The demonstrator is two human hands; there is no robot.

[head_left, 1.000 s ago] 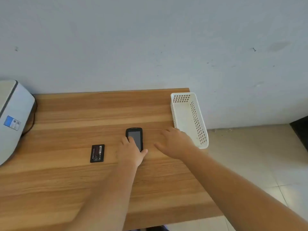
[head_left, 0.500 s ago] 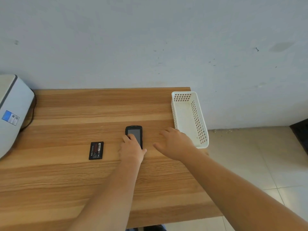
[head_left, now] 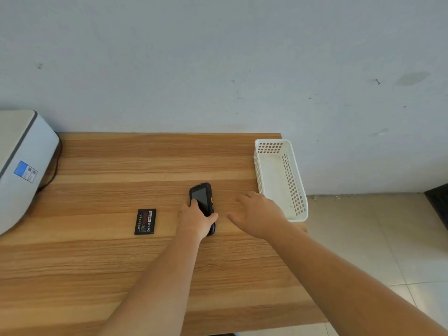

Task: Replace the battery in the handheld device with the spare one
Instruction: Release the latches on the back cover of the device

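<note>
A black handheld device (head_left: 202, 198) lies screen up near the middle of the wooden table (head_left: 121, 263). My left hand (head_left: 195, 220) wraps around its lower half, fingers on the left edge and thumb on the right, hiding that part. The spare battery (head_left: 145, 221), a flat black rectangle with a red label, lies flat to the left of the device, a short gap from my left hand. My right hand (head_left: 259, 218) hovers palm down just right of the device, fingers spread, holding nothing.
A white perforated plastic basket (head_left: 294, 190) stands at the table's right edge, right behind my right hand. A grey-white machine (head_left: 21, 166) with a black cable sits at the far left. Beyond the table's right edge is tiled floor (head_left: 375, 238).
My left hand has slid further over the device and closed around its lower half. My right hand stayed beside it, hardly moving.
</note>
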